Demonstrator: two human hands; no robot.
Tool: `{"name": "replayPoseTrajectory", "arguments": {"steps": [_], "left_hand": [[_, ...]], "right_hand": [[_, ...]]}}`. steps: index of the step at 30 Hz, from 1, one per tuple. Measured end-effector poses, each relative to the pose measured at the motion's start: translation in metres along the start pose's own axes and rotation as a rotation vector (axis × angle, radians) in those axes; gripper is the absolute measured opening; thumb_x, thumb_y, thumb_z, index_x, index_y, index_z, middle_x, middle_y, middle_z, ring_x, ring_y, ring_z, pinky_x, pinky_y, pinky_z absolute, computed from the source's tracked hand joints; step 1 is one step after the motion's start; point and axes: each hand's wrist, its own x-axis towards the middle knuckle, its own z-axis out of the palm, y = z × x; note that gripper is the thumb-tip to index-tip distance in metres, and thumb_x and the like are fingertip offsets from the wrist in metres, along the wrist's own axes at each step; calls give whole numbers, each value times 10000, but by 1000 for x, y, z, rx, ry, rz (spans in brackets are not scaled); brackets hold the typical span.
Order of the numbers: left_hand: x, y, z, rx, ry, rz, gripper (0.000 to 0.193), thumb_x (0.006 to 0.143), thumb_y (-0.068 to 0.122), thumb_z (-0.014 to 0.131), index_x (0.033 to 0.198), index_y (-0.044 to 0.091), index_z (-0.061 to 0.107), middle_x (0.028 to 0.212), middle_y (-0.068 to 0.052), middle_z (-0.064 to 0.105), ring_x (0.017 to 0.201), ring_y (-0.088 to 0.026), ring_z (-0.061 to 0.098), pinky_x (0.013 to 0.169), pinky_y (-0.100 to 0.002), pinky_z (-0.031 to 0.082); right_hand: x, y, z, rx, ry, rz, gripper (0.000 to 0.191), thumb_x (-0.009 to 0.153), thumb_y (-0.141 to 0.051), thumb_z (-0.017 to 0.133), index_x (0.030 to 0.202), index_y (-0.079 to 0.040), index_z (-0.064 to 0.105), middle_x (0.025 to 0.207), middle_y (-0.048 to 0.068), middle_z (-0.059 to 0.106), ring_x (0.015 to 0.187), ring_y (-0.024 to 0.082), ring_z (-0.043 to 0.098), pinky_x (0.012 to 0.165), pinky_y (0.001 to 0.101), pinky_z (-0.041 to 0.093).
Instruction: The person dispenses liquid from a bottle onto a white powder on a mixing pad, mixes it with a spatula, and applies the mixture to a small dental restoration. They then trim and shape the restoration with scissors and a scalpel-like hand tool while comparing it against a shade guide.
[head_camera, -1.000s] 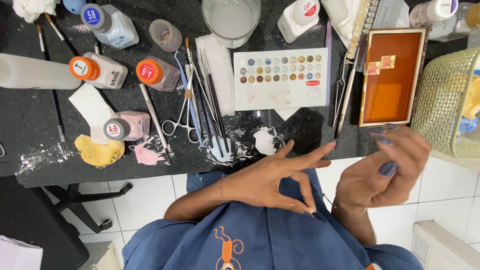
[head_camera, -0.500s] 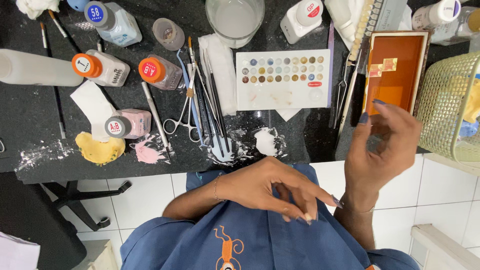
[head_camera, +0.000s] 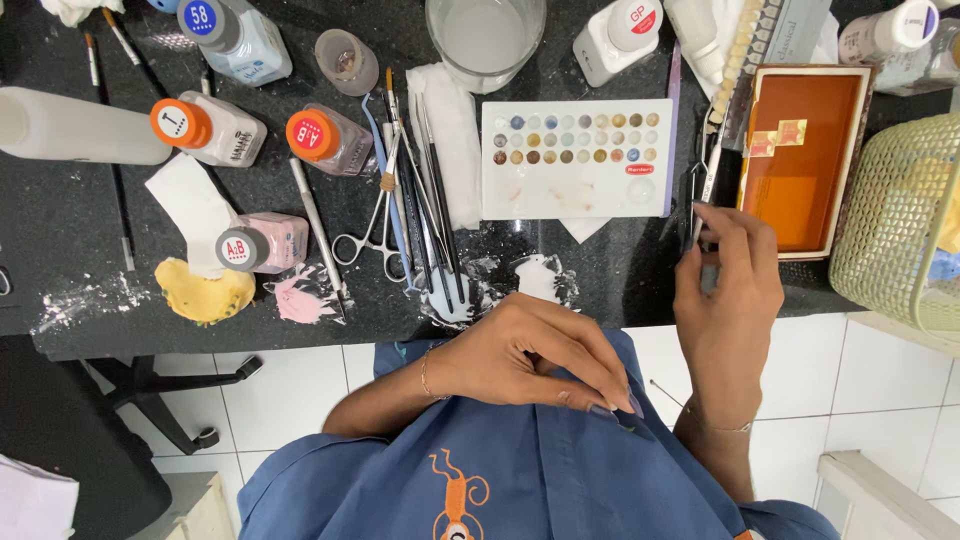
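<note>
Tweezers, a thin metal pair lying upright on the black counter in the narrow gap between the white colour palette and the orange tray, are met at their lower end by the fingertips of the right hand. The fingers are drawn close together at the tool's end, but whether it is actually pinched cannot be told, since the fingers cover the contact. Little room is left on either side of the tool: the palette's right edge lies just beside it on one side and the tray's left wall on the other. Beyond the tray, a pale green mesh basket is set at the counter's right end.

The left hand is held below the counter's front edge, over the blue garment, with the fingers curled loosely and pointing to the right; nothing is seen held in it. It is well apart from the counter's things.

Near the front edge, between the two hands, a small white lump is seen amid white smears. A row of brushes and metal instruments, with a pair of scissors, lies left of the palette. Further left, small bottles with orange caps are laid on their sides, and a yellow blob and a pink blob sit close to the edge. A glass beaker stands at the far side of the counter. Open room is found mainly below the counter edge, over white floor tiles.
</note>
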Motion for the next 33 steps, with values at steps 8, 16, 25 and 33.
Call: {"name": "replayPoseTrajectory", "arguments": {"steps": [8, 16, 25, 33], "left_hand": [[1, -2, 3, 185, 84, 98, 192, 969, 62, 791, 1153, 115, 772, 1094, -37, 752, 971, -131, 770, 817, -229, 639], [5, 0, 3, 362, 150, 165, 187, 968, 56, 785, 1144, 118, 768, 1147, -27, 740, 937, -130, 760, 785, -232, 624], [6, 0, 1, 448, 215, 197, 174, 955, 51, 793, 1118, 109, 775, 1130, -22, 746, 870, -120, 746, 713, -238, 603], [10, -4, -6, 540, 385, 235, 178, 895, 104, 837, 1059, 77, 772, 1059, -52, 742, 913, -164, 732, 725, -262, 597]], "right_hand": [[-1, -4, 1, -39, -40, 31, 426, 968, 100, 661, 1376, -17, 624, 1359, 184, 567, 994, 262, 677, 797, 339, 566], [-2, 0, 4, -26, -25, 4, 382, 953, 94, 677, 1316, -13, 626, 1284, 176, 566, 931, 237, 653, 783, 333, 559], [-1, -2, 1, -17, -36, 21, 374, 967, 85, 717, 1311, -4, 602, 1255, 167, 561, 940, 229, 665, 788, 327, 569], [-6, -10, -10, 2, -38, 13, 515, 949, 123, 703, 1431, 6, 564, 1324, 190, 549, 1084, 241, 665, 870, 310, 600]]}}
